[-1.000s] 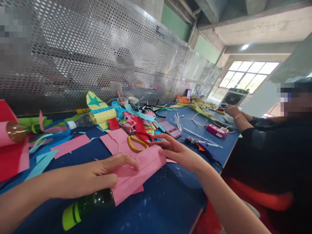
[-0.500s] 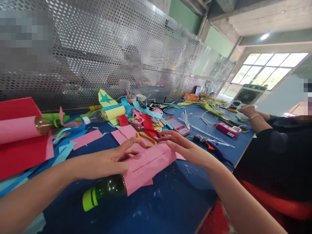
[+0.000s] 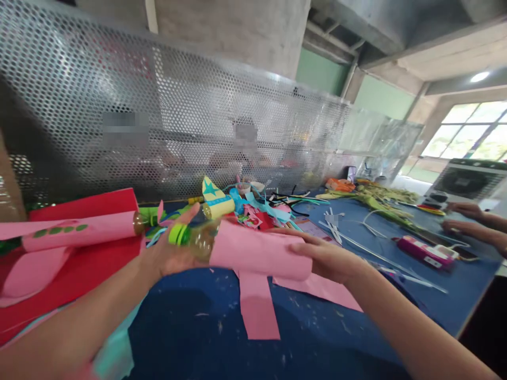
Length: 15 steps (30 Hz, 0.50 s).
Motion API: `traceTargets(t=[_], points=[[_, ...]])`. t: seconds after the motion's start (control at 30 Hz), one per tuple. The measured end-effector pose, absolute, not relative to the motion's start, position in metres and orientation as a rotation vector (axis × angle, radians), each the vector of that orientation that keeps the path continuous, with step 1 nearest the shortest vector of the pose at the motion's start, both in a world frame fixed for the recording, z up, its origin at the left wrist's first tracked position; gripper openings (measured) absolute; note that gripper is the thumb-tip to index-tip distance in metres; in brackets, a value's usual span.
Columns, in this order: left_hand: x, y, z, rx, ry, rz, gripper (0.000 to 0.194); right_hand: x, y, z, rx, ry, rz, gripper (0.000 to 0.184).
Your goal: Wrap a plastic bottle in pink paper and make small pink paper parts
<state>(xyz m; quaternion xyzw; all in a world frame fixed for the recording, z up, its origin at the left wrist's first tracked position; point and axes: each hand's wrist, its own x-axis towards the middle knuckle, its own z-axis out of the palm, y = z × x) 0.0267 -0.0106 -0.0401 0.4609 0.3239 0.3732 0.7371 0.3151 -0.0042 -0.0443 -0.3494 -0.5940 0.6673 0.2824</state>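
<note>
A person at a blue table is holding a pink-wrapped bottle crosswise above the cluttered top, its green cap pointing left. The right hand is clasping the wrapped end, thumb in front; the left hand, thumb spread wide, is bearing against the neck end, and how far its fingers are closing behind cannot be told.

Under the bottle, a pink paper strip is extending toward the near edge, while a second pink piece is showing beside the right forearm. To the left, another pink-covered bottle, marked with green ovals, is lying on red sheets. Behind, a yellow paper rocket with a teal star is sitting among colored scraps. The right hand is partly blocking a phone, whose screen is too blurred to read.

Farther right, a magenta box is showing pale label patches too small to read, and a co-worker's hands are resting near the green stalks. A perforated metal screen is standing along the far side.
</note>
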Motion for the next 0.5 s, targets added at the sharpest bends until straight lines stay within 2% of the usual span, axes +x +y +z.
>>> traceTargets(t=[0.1, 0.17, 0.3, 0.43, 0.5], points=[[0.034, -0.007, -0.036, 0.747, 0.575, 1.085, 0.066, 0.285, -0.004, -0.058, -0.841, -1.332, 1.582, 0.070], [0.045, -0.007, -0.039, 0.702, 0.580, 1.128, 0.070, 0.268, -0.008, -0.070, -0.835, -1.302, 1.466, 0.068], [0.069, -0.014, -0.051, 0.832, 0.674, 1.176, 0.060, 0.251, -0.023, -0.087, -0.944, -1.448, 1.328, 0.070], [0.081, -0.023, -0.054, 0.776, 0.848, 1.297, 0.052, 0.256, -0.039, -0.095, -0.802, -1.813, 1.209, 0.081], [0.081, -0.026, -0.051, 0.700, 0.935, 1.284, 0.047, 0.261, -0.044, -0.097, -0.776, -2.000, 1.042, 0.083]])
